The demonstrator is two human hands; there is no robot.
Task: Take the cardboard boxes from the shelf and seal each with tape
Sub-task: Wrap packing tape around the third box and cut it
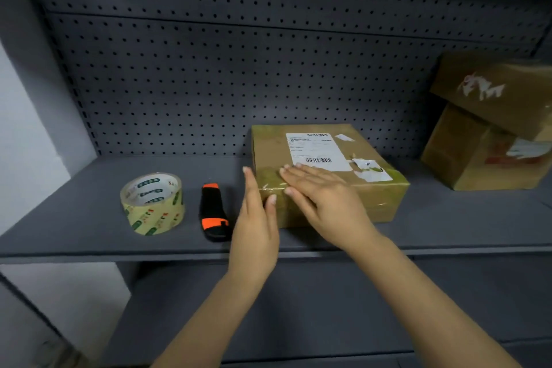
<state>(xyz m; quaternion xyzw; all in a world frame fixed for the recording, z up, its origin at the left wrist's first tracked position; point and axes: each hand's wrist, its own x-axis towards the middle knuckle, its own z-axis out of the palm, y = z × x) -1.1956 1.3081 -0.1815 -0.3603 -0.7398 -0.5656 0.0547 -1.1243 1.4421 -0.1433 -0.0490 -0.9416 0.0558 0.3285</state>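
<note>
A flat cardboard box [355, 185] with a white shipping label lies on the grey shelf [89, 218], its near left corner covered in shiny tape. My right hand [322, 200] lies flat on that taped corner, fingers straight. My left hand [257, 218] stands edge-on against the box's left side, fingers straight, thumb touching the front face. A roll of printed clear tape [153, 203] sits to the left. A black and orange cutter [214, 212] lies between the roll and my left hand.
Two more cardboard boxes are stacked at the right end of the shelf, the upper box [493, 89] tilted on the lower box [478, 155]. A perforated grey back panel [239, 69] closes the rear. A lower shelf [298, 308] sits beneath.
</note>
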